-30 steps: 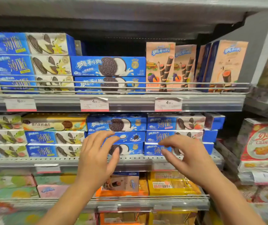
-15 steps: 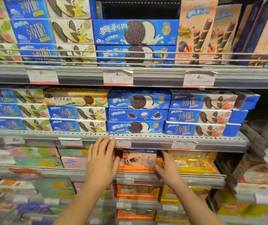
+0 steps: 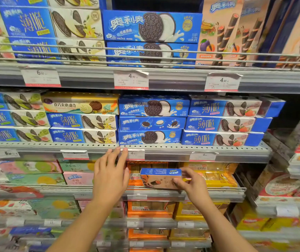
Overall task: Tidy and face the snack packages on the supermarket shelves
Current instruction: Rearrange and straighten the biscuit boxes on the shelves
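A peach box with a blue top flap and a wafer-roll picture (image 3: 161, 178) lies on its side in front of the third shelf, over the orange packs (image 3: 134, 176). My right hand (image 3: 191, 182) pinches its right end with thumb and fingers. My left hand (image 3: 112, 171) is just left of the box, fingers straight and pointing up at the shelf rail (image 3: 91, 149), holding nothing. Matching peach wafer-roll boxes (image 3: 223, 31) stand upright on the top shelf at the right.
Blue cookie boxes (image 3: 152, 122) fill the middle shelf in stacks, with one yellow box (image 3: 80, 103) on a stack at the left. Yellow packs (image 3: 216, 176) sit right of the held box. Wire rails front each shelf. A side rack of red-and-white packs (image 3: 291, 186) juts in at the right.
The view dropped and closed in on the shelves. Both hands went down from the middle shelf to the third shelf. My right hand took hold of the peach box and drew it out.
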The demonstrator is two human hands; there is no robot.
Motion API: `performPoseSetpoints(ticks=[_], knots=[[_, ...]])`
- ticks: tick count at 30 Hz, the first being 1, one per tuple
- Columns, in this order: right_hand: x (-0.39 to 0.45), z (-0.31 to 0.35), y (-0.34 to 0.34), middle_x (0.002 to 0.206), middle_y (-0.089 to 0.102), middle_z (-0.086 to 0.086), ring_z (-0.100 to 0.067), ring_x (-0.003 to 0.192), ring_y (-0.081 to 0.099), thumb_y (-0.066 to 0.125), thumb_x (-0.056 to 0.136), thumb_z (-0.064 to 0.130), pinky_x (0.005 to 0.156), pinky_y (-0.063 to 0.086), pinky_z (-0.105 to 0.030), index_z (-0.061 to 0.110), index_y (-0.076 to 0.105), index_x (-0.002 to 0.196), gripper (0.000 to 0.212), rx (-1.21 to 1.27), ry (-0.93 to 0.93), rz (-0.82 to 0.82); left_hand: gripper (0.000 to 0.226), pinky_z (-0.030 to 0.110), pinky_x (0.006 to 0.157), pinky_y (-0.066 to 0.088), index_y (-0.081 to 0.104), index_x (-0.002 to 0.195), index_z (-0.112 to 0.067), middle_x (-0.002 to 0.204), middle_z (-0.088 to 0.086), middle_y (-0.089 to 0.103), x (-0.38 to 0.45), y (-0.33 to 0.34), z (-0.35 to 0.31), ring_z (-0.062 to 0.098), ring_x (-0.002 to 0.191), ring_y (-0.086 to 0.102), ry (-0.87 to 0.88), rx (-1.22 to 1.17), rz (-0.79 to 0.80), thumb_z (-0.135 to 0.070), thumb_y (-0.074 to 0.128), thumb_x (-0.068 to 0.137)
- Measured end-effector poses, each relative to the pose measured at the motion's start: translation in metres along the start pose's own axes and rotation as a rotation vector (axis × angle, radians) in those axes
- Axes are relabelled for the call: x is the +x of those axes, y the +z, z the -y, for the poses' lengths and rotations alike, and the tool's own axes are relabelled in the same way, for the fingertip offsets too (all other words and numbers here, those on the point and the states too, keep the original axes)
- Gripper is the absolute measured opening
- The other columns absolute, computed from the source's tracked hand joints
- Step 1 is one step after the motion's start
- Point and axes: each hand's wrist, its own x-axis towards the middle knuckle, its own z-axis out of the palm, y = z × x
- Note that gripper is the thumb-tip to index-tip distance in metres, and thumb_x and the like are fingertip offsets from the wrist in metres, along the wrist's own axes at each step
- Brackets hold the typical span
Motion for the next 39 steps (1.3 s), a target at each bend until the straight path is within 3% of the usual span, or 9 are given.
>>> performPoseSetpoints(ticks=[6, 9, 12, 16, 23, 25, 28, 34, 39], knots=[[-0.042, 0.017, -0.073, 0.109, 0.071, 0.017, -0.001, 0.101, 0.065, 0.077, 0.086, 0.039, 0.081, 0.056, -0.028, 0.029, 0.068, 0.121, 0.038, -0.132, -0.096, -0.014, 0.054, 0.052, 0.099, 0.040, 0.048, 0.141, -0.019, 0.136, 0.009, 0.050, 0.002, -0.018, -0.013, 0.033, 0.126, 0.045, -0.037, 0.019, 0.046, -0.037, 0.056, 0.091], [-0.053, 0.037, -0.122, 0.110, 0.072, 0.021, 0.000, 0.101, 0.066, 0.075, 0.085, 0.042, 0.084, 0.054, -0.023, 0.032, 0.068, 0.121, 0.038, -0.163, -0.196, -0.045, 0.063, 0.052, 0.093, 0.049, 0.041, 0.147, -0.018, 0.130, 0.011, 0.057, 0.011, -0.040, -0.029, 0.033, 0.120, 0.052, -0.084, 0.009, 0.140, -0.046, 0.058, 0.092], [-0.056, 0.067, -0.177, 0.108, 0.071, 0.025, 0.004, 0.100, 0.067, 0.072, 0.081, 0.048, 0.085, 0.052, -0.016, 0.034, 0.067, 0.120, 0.042, -0.207, -0.296, -0.118, 0.071, 0.042, 0.079, 0.054, 0.028, 0.155, -0.025, 0.125, -0.001, 0.065, 0.035, -0.076, -0.056, 0.024, 0.110, 0.063, -0.117, -0.129, 0.178, -0.062, 0.040, 0.096], [-0.053, 0.111, -0.246, 0.119, 0.071, 0.015, -0.001, 0.106, 0.068, 0.072, 0.080, 0.046, 0.090, 0.056, -0.027, 0.026, 0.067, 0.128, 0.052, -0.278, -0.384, -0.174, 0.056, 0.040, 0.081, 0.054, 0.052, 0.140, -0.028, 0.120, -0.008, 0.069, 0.083, -0.141, -0.097, 0.019, 0.108, 0.065, 0.075, -0.227, 0.034, -0.060, 0.032, 0.099], [-0.052, 0.215, -0.327, 0.102, 0.068, 0.035, 0.013, 0.093, 0.067, 0.070, 0.079, 0.040, 0.083, 0.050, -0.007, 0.031, 0.065, 0.120, 0.043, -0.351, -0.607, -0.450, 0.035, 0.042, 0.080, 0.052, 0.070, 0.114, -0.017, 0.108, 0.002, 0.072, 0.189, -0.236, -0.139, 0.029, 0.101, 0.065, 0.496, -0.252, -0.269, -0.039, 0.052, 0.093], [-0.048, 0.243, -0.344, 0.101, 0.068, 0.032, 0.007, 0.092, 0.069, 0.075, 0.081, 0.030, 0.084, 0.051, -0.009, 0.033, 0.064, 0.122, 0.042, -0.400, -0.662, -0.523, 0.031, 0.042, 0.080, 0.049, 0.071, 0.113, -0.015, 0.108, 0.005, 0.072, 0.219, -0.255, -0.149, 0.032, 0.099, 0.064, 0.572, -0.236, -0.338, -0.033, 0.055, 0.094], [-0.036, 0.281, -0.363, 0.098, 0.071, 0.015, -0.009, 0.085, 0.072, 0.082, 0.080, 0.011, 0.087, 0.058, -0.029, 0.023, 0.068, 0.121, 0.045, -0.519, -0.723, -0.623, 0.023, 0.044, 0.080, 0.049, 0.070, 0.114, -0.017, 0.111, 0.005, 0.069, 0.259, -0.272, -0.162, 0.032, 0.101, 0.061, 0.646, -0.218, -0.403, -0.025, 0.063, 0.094], [0.006, 0.342, -0.379, 0.101, 0.077, -0.005, -0.034, 0.085, 0.072, 0.079, 0.082, 0.020, 0.080, 0.058, -0.049, 0.019, 0.071, 0.119, 0.037, -0.800, -0.781, -0.720, 0.043, 0.047, 0.098, 0.047, 0.057, 0.135, -0.022, 0.137, -0.001, 0.058, 0.313, -0.268, -0.192, 0.027, 0.123, 0.050, 0.626, -0.135, -0.309, -0.036, 0.060, 0.094], [0.046, 0.357, -0.384, 0.102, 0.071, -0.005, -0.038, 0.090, 0.064, 0.074, 0.085, 0.031, 0.073, 0.054, -0.046, 0.022, 0.068, 0.114, 0.031, -1.029, -0.806, -0.655, 0.062, 0.049, 0.105, 0.044, 0.044, 0.148, -0.018, 0.149, 0.006, 0.049, 0.338, -0.254, -0.202, 0.032, 0.132, 0.046, 0.526, 0.032, -0.255, -0.046, 0.058, 0.094]])
